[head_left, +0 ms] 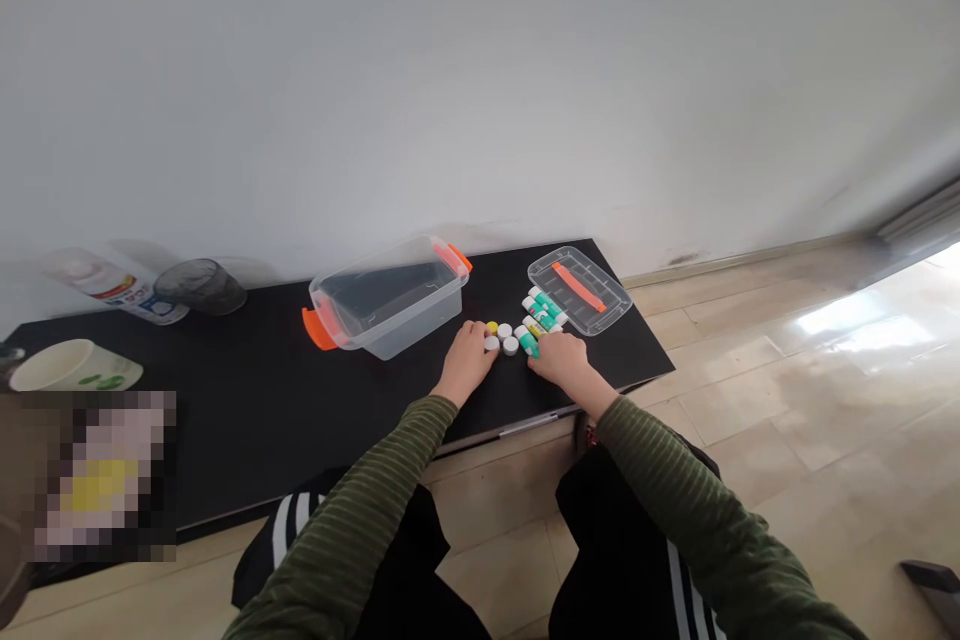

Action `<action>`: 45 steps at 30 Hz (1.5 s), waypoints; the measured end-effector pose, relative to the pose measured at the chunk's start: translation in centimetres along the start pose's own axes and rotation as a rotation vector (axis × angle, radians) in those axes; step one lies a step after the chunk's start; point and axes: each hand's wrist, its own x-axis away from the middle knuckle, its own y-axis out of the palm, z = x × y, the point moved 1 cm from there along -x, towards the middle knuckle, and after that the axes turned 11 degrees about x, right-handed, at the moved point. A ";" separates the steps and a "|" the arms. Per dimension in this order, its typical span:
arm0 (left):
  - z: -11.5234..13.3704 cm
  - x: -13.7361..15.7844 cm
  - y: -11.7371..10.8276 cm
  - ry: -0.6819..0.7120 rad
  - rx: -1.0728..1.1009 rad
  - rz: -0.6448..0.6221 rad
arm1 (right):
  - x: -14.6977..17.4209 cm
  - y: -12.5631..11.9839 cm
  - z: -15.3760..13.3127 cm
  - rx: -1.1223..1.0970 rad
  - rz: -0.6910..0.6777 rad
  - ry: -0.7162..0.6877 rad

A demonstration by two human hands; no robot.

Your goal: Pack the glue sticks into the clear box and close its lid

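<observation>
My left hand (466, 358) is curled round a white round piece (491, 344) on the black tabletop, its thumb and forefinger on either side. Close beside it stand more white round pieces (510, 346) and a yellow one (492, 328); they look like bottles or caps seen from above. My right hand (564, 360) is closed over the near end of a row of green-and-white glue sticks (547, 304), gripping the nearest glue stick (526, 340). Its far fingers are partly hidden behind the hand. Several sticks lie side by side, touching.
A clear plastic box (412, 325) with orange latches stands open behind my left hand. Its lid (600, 305), with an orange handle, lies at the right end of the black table (300, 440). Leftward are a spray can (124, 288), a dark glass (201, 287) and a paper cup (79, 367).
</observation>
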 end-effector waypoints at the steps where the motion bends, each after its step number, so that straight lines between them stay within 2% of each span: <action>1: -0.1 -0.1 -0.4 -0.009 0.048 0.022 | 0.1 -0.2 0.2 -0.013 0.013 0.005; 4: -0.2 -0.3 -1.9 -0.100 0.380 0.099 | 0.8 -0.9 1.1 -0.087 0.087 0.006; 7: 0.1 -0.4 -3.3 -0.259 0.958 0.148 | 1.9 -1.4 1.3 -0.236 0.191 -0.068; 9: 0.5 -0.1 -3.9 -0.336 1.301 0.128 | 2.7 -1.4 0.8 -0.330 0.265 -0.142; 11: 0.9 0.3 -4.3 -0.376 1.513 0.073 | 3.3 -1.1 0.1 -0.386 0.330 -0.207; 13: 1.3 0.8 -4.6 -0.389 1.609 0.041 | 3.7 -0.8 -0.8 -0.412 0.369 -0.258; 16: 1.6 1.3 -4.8 -0.367 1.627 0.031 | 3.8 -0.6 -1.6 -0.417 0.386 -0.304; 22: 1.3 1.7 -5.2 -0.304 1.535 0.044 | 4.1 -1.0 -1.8 -0.408 0.391 -0.292; 30: 1.0 2.2 -4.9 -0.320 1.526 0.072 | 4.7 -1.2 -2.2 -0.394 0.413 -0.304; 37: 1.2 2.4 -5.0 -0.340 1.536 0.066 | 4.6 -0.8 -2.5 -0.483 0.411 -0.337; 39: 1.1 2.5 -4.9 -0.350 1.543 0.052 | 4.5 -0.4 -2.6 -0.569 0.359 -0.348; 43: 0.9 2.7 -4.4 -0.379 1.538 0.000 | 4.3 0.5 -2.8 -0.852 0.104 -0.357; 45: 0.9 2.9 -3.8 -0.386 1.511 -0.020 | 4.2 0.5 -2.8 -0.840 0.032 -0.355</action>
